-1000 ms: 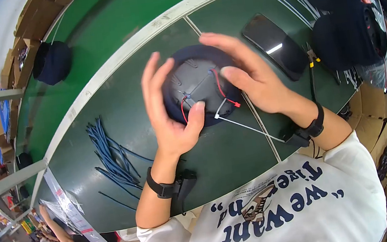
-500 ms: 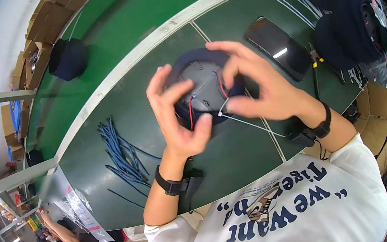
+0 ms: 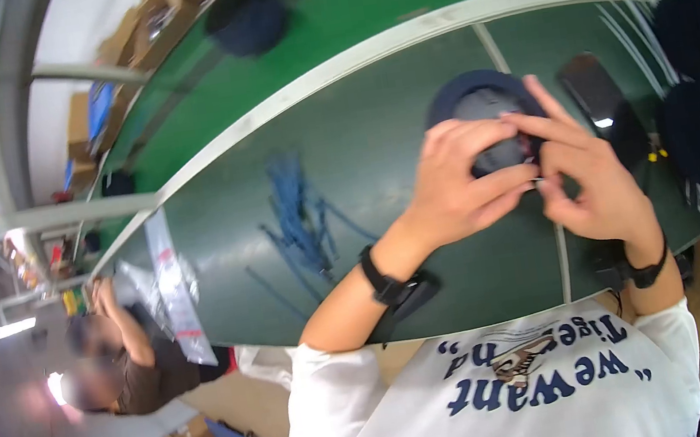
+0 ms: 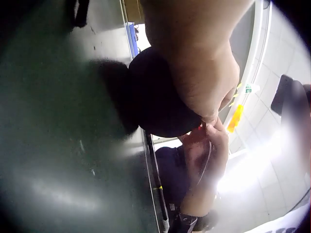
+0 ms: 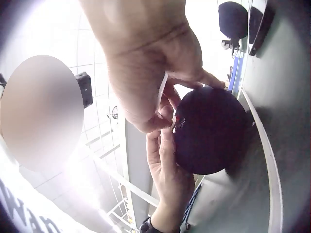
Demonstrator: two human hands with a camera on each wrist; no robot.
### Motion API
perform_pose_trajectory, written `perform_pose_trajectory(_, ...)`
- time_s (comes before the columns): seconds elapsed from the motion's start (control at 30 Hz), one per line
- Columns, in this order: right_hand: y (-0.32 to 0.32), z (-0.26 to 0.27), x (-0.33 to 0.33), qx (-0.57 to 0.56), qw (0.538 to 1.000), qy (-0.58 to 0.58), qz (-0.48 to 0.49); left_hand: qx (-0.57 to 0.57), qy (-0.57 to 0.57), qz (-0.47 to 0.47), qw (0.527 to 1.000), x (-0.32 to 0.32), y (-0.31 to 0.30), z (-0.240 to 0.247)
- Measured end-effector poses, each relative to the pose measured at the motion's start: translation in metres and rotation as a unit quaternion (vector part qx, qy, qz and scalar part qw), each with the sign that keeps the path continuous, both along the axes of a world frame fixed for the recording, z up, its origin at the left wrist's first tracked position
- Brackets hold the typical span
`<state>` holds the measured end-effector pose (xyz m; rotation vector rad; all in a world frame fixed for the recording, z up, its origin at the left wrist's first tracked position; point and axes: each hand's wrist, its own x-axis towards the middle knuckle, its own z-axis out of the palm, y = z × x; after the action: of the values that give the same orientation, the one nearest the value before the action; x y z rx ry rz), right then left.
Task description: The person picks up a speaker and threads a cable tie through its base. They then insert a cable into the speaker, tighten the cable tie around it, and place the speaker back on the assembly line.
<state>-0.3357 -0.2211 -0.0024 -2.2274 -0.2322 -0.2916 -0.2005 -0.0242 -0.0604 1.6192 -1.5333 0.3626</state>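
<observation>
A navy round fabric-covered casing (image 3: 444,107) with a grey inner plate (image 3: 484,106) is between both hands over the green table, its dark outer side seen in the right wrist view (image 5: 211,133). My left hand (image 3: 465,180) grips the near left side, fingers reaching over the plate. From the right, my right hand (image 3: 589,171) pinches a white cable tie (image 5: 162,90) at the casing's edge, thumb and fingers meeting there. A bit of red wire (image 5: 178,118) shows beside the fingertips. The hands hide most of the plate.
A bundle of blue strips (image 3: 299,208) lies on the table to the left. Right of the hands are a phone (image 3: 601,94), loose white cable ties (image 3: 630,49) and more navy pieces (image 3: 699,125). A white rail (image 3: 330,74) crosses the far side. Another person (image 3: 147,363) sits at left.
Both hands have gone from spread around the casing to closing together at its near edge, by the cable tie. The head view has swung, shifting everything rightward.
</observation>
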Motion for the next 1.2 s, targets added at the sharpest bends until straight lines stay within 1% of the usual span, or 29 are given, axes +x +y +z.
perform_pose_trajectory(0.07, 0.003, 0.0, 0.0, -0.006, 1.0, 0.004, -0.019, -0.009, 0.012, 0.004, 1.0, -0.002, -0.002, -0.001)
perform_pose_trajectory(0.13, 0.002, 0.001, 0.001, -0.019, 1.0, 0.001, -0.017, -0.013, 0.028, 0.004, 0.999, -0.002, -0.004, 0.0)
perform_pose_trajectory(0.2, 0.005, 0.002, 0.0, -0.023, 0.999, -0.006, -0.028, -0.012, 0.059, -0.013, 0.998, 0.001, -0.002, 0.009)
perform_pose_trajectory(0.23, 0.003, 0.005, 0.0, -0.04, 0.999, 0.012, -0.023, 0.002, 0.066, 0.021, 0.998, 0.007, 0.011, 0.029)
perform_pose_trajectory(0.27, 0.003, 0.007, 0.001, -0.034, 0.999, 0.013, -0.022, 0.016, 0.073, 0.054, 0.996, 0.014, 0.024, 0.049)
perform_pose_trajectory(0.3, 0.003, 0.01, 0.0, -0.027, 0.999, 0.016, -0.021, 0.038, 0.037, 0.139, 0.989, 0.028, 0.041, 0.06)
perform_pose_trajectory(0.33, 0.002, 0.011, -0.001, -0.019, 0.999, 0.02, -0.019, 0.093, 0.035, 0.229, 0.968, 0.042, 0.062, 0.066)
perform_pose_trajectory(0.37, 0.001, 0.013, -0.001, -0.014, 0.999, 0.022, -0.023, 0.201, 0.078, 0.335, 0.917, 0.049, 0.089, 0.073)
perform_pose_trajectory(0.4, 0.001, 0.013, -0.002, -0.003, 0.999, 0.017, -0.029, 0.35, 0.073, 0.424, 0.832, 0.048, 0.114, 0.08)
perform_pose_trajectory(0.43, 0.001, 0.013, -0.003, 0.009, 0.999, 0.01, -0.036, 0.427, 0.115, 0.454, 0.773, 0.05, 0.134, 0.077)
perform_pose_trajectory(0.5, 0.003, 0.013, -0.004, 0.025, 0.999, -0.006, -0.046, 0.476, 0.145, 0.451, 0.741, 0.049, 0.158, 0.052)
perform_pose_trajectory(0.6, 0.004, 0.015, -0.005, 0.042, 0.997, -0.033, -0.058, 0.398, 0.223, 0.467, 0.757, 0.045, 0.163, 0.04)
perform_pose_trajectory(0.63, 0.005, 0.017, -0.006, 0.053, 0.996, -0.04, -0.065, 0.402, 0.215, 0.467, 0.757, 0.044, 0.165, 0.039)
perform_pose_trajectory(0.67, 0.005, 0.02, -0.006, 0.064, 0.994, -0.048, -0.072, 0.366, 0.192, 0.474, 0.778, 0.042, 0.168, 0.042)
perform_pose_trajectory(0.73, 0.003, 0.011, -0.019, 0.16, 0.981, -0.033, -0.108, 0.29, 0.138, 0.481, 0.816, 0.04, 0.171, 0.059)
perform_pose_trajectory(0.77, 0.003, 0.012, -0.022, 0.213, 0.973, 0.024, -0.083, 0.267, 0.124, 0.472, 0.831, 0.037, 0.171, 0.074)
perform_pose_trajectory(0.8, 0.003, 0.014, -0.025, 0.262, 0.959, 0.082, -0.065, 0.234, 0.099, 0.446, 0.858, 0.03, 0.163, 0.089)
perform_pose_trajectory(0.83, 0.01, 0.03, -0.022, 0.31, 0.932, 0.186, -0.005, 0.199, 0.074, 0.417, 0.884, 0.022, 0.153, 0.106)
perform_pose_trajectory(0.87, 0.019, 0.044, -0.018, 0.352, 0.891, 0.284, 0.053, 0.161, 0.046, 0.384, 0.908, 0.015, 0.142, 0.121)
perform_pose_trajectory(0.9, 0.035, 0.049, -0.01, 0.41, 0.863, 0.284, 0.086, 0.143, 0.047, 0.33, 0.932, 0.006, 0.13, 0.13)
perform_pose_trajectory(0.93, 0.053, 0.047, -0.001, 0.466, 0.83, 0.282, 0.12, 0.127, 0.048, 0.275, 0.952, -0.004, 0.115, 0.136)
perform_pose_trajectory(1.0, 0.079, 0.042, 0.015, 0.605, 0.767, 0.208, 0.058, 0.155, 0.086, 0.16, 0.971, -0.025, 0.081, 0.141)
perform_pose_trajectory(1.03, 0.085, 0.041, 0.018, 0.667, 0.725, 0.169, 0.03, 0.162, 0.127, 0.114, 0.972, -0.029, 0.068, 0.133)
perform_pose_trajectory(1.07, 0.081, 0.044, 0.023, 0.684, 0.721, 0.11, 0.017, 0.169, 0.169, 0.068, 0.969, -0.032, 0.055, 0.125)
perform_pose_trajectory(1.13, 0.056, 0.029, 0.025, 0.73, 0.679, 0.0, 0.077, 0.159, 0.217, 0.055, 0.961, -0.028, 0.039, 0.118)
perform_pose_trajectory(1.17, 0.045, 0.031, 0.023, 0.726, 0.687, -0.004, 0.047, 0.151, 0.249, 0.05, 0.955, -0.026, 0.031, 0.116)
perform_pose_trajectory(1.2, 0.037, 0.032, 0.023, 0.733, 0.677, -0.019, 0.059, 0.143, 0.284, 0.038, 0.947, -0.025, 0.021, 0.112)
